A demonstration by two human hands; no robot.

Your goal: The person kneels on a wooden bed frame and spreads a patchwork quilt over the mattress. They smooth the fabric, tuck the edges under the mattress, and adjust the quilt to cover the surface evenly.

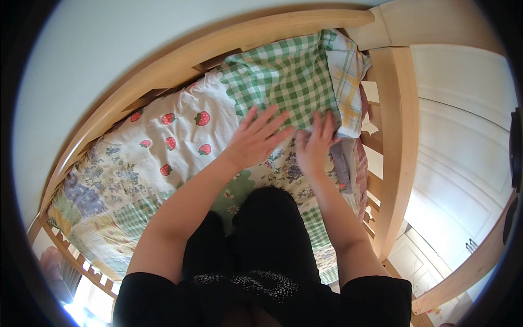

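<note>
A patchwork-print bed cover (186, 131) with strawberries, flowers and checks lies wrinkled over the bed before me. At its upper right is a green-and-white gingham section (300, 81), with a yellow-and-blue plaid section (347, 86) beside it. I cannot tell whether these belong to a pillow or to the cover. My left hand (259, 137) is spread flat, palm down, over the gingham's lower edge. Close to its right, my right hand (316, 143) rests its slightly blurred fingers near the gingham's lower right corner. Neither hand shows anything gripped.
A wooden bed rail (204, 43) curves along the wall (106, 53). Wooden end posts and slats (394, 143) stand to the right, with white panelled cabinet doors (461, 163) beyond. My black-clad knees (267, 216) are on the bed. More slats (81, 261) edge the lower left.
</note>
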